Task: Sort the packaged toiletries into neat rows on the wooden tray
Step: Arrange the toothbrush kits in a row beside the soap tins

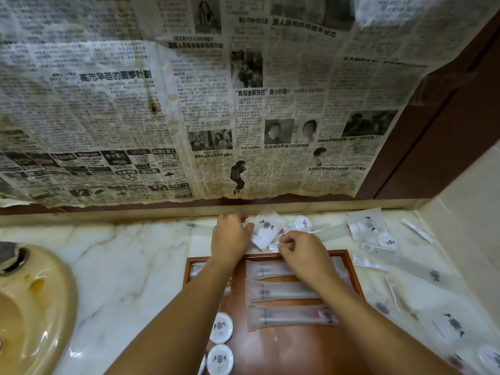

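Three long sachets (281,292) lie crosswise on wooden tray (349,262), stacked in a column. Left hand (230,236) pinches white packet (263,231); right hand (300,253) curled, contents unclear.

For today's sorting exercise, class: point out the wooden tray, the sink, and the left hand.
wooden tray (352,269): head view, right rim.
sink (58,290): head view, yellowish rim.
left hand (230,236): head view, back of the hand.
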`<state>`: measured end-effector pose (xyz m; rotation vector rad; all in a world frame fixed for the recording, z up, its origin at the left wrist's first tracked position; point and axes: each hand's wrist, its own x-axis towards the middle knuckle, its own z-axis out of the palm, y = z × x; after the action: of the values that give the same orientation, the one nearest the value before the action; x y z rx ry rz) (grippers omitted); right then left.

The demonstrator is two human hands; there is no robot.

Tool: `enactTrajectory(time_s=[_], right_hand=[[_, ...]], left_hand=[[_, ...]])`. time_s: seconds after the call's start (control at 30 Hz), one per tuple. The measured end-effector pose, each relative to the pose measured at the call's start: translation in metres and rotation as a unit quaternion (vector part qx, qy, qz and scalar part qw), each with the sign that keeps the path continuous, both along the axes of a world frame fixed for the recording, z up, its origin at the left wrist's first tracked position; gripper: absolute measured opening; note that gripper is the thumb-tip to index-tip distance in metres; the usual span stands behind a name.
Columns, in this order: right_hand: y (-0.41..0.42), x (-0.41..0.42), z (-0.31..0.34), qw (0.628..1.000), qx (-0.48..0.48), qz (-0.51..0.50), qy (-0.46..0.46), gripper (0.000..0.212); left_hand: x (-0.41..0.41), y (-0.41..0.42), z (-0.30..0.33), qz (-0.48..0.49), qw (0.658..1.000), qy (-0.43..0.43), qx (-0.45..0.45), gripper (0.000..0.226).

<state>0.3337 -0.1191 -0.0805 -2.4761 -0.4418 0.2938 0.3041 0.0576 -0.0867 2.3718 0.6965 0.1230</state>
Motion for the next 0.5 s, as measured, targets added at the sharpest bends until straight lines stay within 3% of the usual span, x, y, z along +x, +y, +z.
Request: enactTrajectory(time_s=[0.33,0.5], right_hand=[[0.014,0.005,-0.001,0.999,-0.007,-0.02,0.038,0.021],[0.014,0.001,0.0,0.994,0.052,-0.063,0.068,0.022]], left_hand=[[0.015,-0.009,0.002,0.028,0.999,0.0,-0.025,0.03],[0.01,-0.015,0.01,0.056,0.994,-0.021,-0.092,0.021]])
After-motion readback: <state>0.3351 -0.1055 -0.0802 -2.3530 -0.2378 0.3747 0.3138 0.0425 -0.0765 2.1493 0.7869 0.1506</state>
